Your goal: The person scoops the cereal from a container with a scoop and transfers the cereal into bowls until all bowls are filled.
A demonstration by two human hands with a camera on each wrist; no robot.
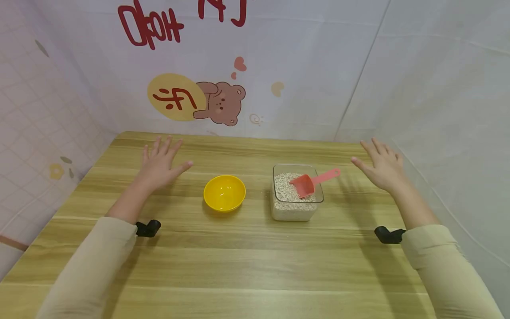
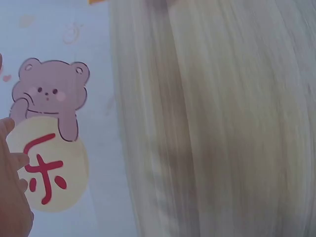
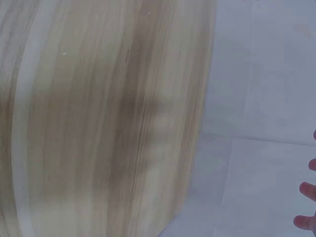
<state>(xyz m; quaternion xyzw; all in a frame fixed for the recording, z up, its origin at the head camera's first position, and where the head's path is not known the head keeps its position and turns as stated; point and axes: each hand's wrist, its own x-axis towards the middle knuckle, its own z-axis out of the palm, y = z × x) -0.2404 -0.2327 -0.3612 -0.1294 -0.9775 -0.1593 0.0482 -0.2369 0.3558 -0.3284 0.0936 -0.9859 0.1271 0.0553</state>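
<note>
In the head view a yellow bowl (image 1: 225,193) stands on the wooden table, its inside showing nothing. To its right is a clear square container (image 1: 294,212) of oat flakes (image 1: 284,188). A pink scoop (image 1: 306,185) lies in the flakes, its handle sticking out over the right rim. My left hand (image 1: 159,166) is held up left of the bowl with fingers spread, touching neither bowl nor container. Over on the right, my right hand (image 1: 383,167) is likewise spread, apart from the scoop handle. Only parts of each hand show in the wrist views.
The wooden table (image 1: 247,266) meets a white cloth wall (image 1: 311,53) with a printed bear (image 1: 223,104) at the back. More cloth hangs at the left and right sides. A black wrist mount (image 1: 148,228) sits by the left cuff, another black mount (image 1: 388,235) by the right.
</note>
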